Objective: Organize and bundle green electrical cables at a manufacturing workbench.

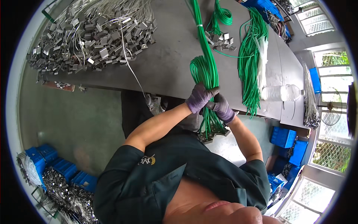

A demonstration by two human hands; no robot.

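Both my hands wear purple-grey gloves and meet at the near edge of the table. My left hand point(199, 98) is closed around a bundle of green cables point(212, 69). Right beside it, my right hand point(222, 108) grips the same bundle from the other side; some of its fingers are hidden. Beyond the hands the bundle runs up across the table, with a loop bent over on its left side. Below them the loose cable ends hang in front of my body, and metal pieces point(214, 133) show at their lower tips.
A heap of white cables with metal boxes point(100, 43) covers the table's left. On the right lie another green bundle point(248, 59), a clear plastic bottle point(279, 92), a small green coil point(223, 16) and loose metal pieces point(223, 41). Blue crates point(283, 137) stand on the floor.
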